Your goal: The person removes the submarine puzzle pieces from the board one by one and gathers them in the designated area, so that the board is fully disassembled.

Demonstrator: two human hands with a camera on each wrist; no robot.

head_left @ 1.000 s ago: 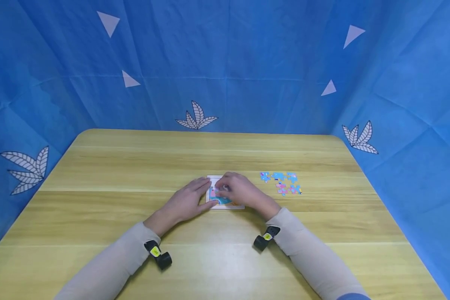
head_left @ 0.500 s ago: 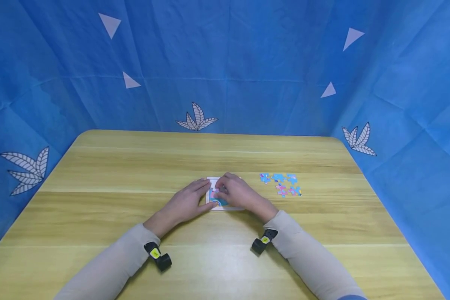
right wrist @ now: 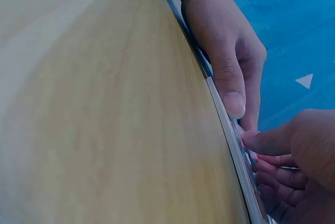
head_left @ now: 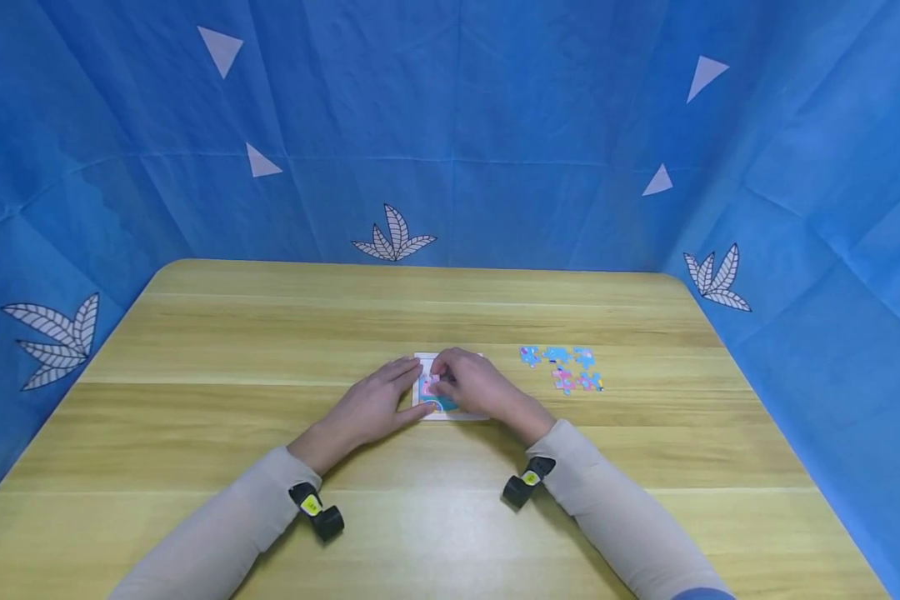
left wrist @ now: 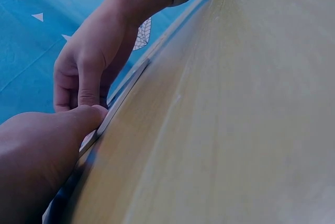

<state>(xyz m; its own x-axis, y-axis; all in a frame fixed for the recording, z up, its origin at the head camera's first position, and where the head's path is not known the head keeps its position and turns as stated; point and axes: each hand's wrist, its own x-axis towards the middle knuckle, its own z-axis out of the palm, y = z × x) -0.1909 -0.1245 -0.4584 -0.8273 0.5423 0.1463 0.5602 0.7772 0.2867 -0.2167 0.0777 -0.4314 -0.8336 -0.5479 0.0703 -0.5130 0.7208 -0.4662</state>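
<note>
On the woodgrain table [head_left: 420, 517], the left hand [head_left: 371, 402] touches a rectangular puzzle [head_left: 446, 404].

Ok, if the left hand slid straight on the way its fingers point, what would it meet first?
Probably the right hand: its fingers are at the puzzle board, just ahead of the left hand in the head view, though height is hard to judge.

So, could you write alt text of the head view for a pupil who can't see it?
A person's left hand rests on a small puzzle board while the right hand appears to pinch a puzzle piece on it. Loose pieces lie to the right on the wooden table, with blue fabric behind.
</note>
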